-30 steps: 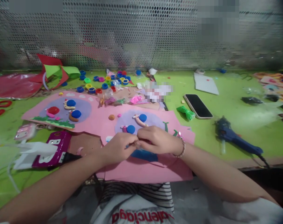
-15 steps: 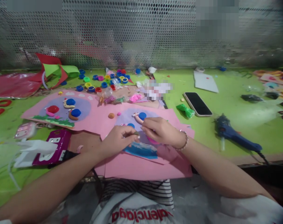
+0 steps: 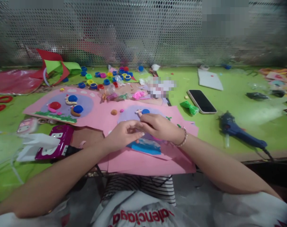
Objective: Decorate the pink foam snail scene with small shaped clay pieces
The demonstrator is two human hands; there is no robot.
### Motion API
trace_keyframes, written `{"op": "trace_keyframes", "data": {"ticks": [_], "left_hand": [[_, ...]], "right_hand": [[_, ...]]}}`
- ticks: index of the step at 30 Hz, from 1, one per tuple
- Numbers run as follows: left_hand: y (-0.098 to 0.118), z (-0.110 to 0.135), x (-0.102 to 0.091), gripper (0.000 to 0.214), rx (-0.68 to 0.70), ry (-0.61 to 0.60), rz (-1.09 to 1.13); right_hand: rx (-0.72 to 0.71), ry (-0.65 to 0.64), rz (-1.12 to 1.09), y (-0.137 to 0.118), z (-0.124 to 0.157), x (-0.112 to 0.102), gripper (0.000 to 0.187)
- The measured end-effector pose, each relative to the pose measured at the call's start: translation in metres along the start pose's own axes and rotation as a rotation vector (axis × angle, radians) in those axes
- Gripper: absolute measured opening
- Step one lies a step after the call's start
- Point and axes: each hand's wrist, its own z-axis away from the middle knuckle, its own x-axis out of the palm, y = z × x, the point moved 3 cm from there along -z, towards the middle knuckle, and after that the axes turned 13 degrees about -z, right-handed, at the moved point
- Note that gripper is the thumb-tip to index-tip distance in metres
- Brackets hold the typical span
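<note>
My left hand (image 3: 123, 135) and my right hand (image 3: 158, 126) meet over a pink paper sheet (image 3: 145, 165), their fingertips pressed together. Whatever small piece sits between the fingers is hidden. Under the hands lies a lilac patch with a pale clay snail with a blue shell (image 3: 145, 111) just beyond my right fingers. A blue clay strip (image 3: 146, 148) with a whitish top edge lies below them. Small green clay bits (image 3: 168, 118) are stuck near my right wrist. A brown clay ball (image 3: 114, 112) and a smaller pink ball (image 3: 122, 110) rest to the left.
To the left lies another pink sheet with finished-looking snails (image 3: 77, 109). A purple power strip (image 3: 62, 135) with a white plug is near my left forearm. Coloured caps (image 3: 106, 82) spread behind. A phone (image 3: 202, 101), a green wrapped packet (image 3: 189, 107) and a glue gun (image 3: 240, 134) lie right.
My hands have come together; my right fingers now touch my left ones. A dark green bit that showed at my left fingertips is covered. The view has tilted slightly.
</note>
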Motion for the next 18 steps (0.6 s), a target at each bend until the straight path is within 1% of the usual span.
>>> {"op": "trace_keyframes", "data": {"ticks": [4, 7, 11, 14, 18], "left_hand": [[0.0013, 0.0030, 0.0024, 0.024, 0.012, -0.045, 0.031], [0.0027, 0.0036, 0.0018, 0.022, 0.006, -0.052, 0.055], [0.0053, 0.0028, 0.0012, 0.019, -0.005, -0.066, 0.101], [0.0058, 0.0022, 0.0020, 0.019, -0.017, -0.086, 0.096], [0.0011, 0.0006, 0.0035, 0.019, -0.036, -0.092, 0.103]], "right_hand": [[-0.075, -0.069, -0.024, 0.0006, -0.0011, 0.0026, 0.032], [-0.122, -0.057, -0.080, 0.0018, -0.0016, 0.0006, 0.035], [-0.149, -0.033, -0.163, 0.0020, -0.0016, -0.0009, 0.038], [-0.130, -0.056, -0.221, 0.0016, -0.0010, -0.0008, 0.038], [-0.025, -0.117, -0.328, 0.0041, -0.0004, -0.0006, 0.037]]}}
